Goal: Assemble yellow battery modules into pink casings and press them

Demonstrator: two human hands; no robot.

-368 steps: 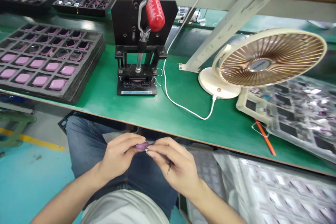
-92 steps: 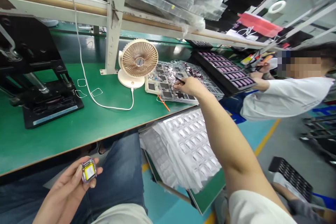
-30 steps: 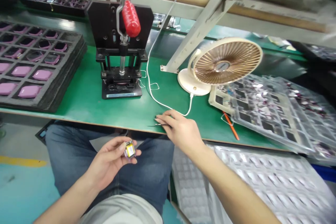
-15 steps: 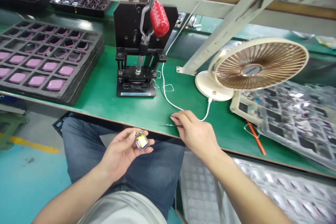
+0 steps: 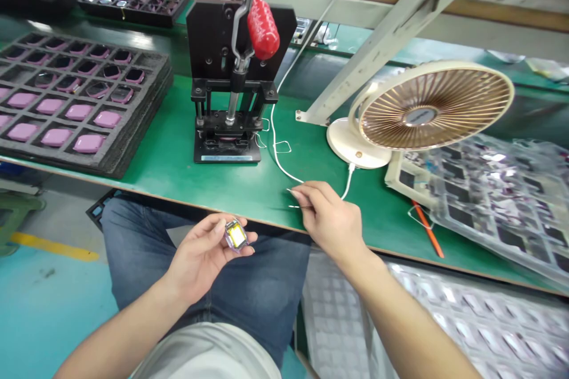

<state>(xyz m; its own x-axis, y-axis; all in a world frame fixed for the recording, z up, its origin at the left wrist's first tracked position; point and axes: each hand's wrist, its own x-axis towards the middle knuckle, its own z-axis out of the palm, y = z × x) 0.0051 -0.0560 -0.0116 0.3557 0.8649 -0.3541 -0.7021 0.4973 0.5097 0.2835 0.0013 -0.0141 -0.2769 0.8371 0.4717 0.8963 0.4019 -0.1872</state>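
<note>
1. The left hand (image 5: 200,260) is grasping a small square module (image 5: 236,235) with a clear plastic frame and a glossy yellow face, holding it between thumb and curled fingers; it is sitting palm-up over the denim jeans (image 5: 133,266), at 12 o'clock from the person's chest.
2. The right hand (image 5: 329,216) is clenching slender metal tweezers (image 5: 299,206) at 1 o'clock; it is resting just over the front edge of the green bench (image 5: 178,174), with the fine tips pointing toward 10 o'clock.
3. A black steel hand press (image 5: 226,71) with a ribbed red handle (image 5: 262,28) is standing at 12 o'clock; thin wire loops (image 5: 282,147) are lying beside its base.
4. Stacked grey foam trays (image 5: 80,157) holding pink pads are lying at 11 o'clock.
5. A cream fan with a round ribbed grille (image 5: 433,106) is standing at 2 o'clock, its white cable (image 5: 284,166) curving across the bench; a crinkled clear plastic tray (image 5: 498,207) is lying beside it, with an orange marker (image 5: 427,228) next to the tray.
</note>
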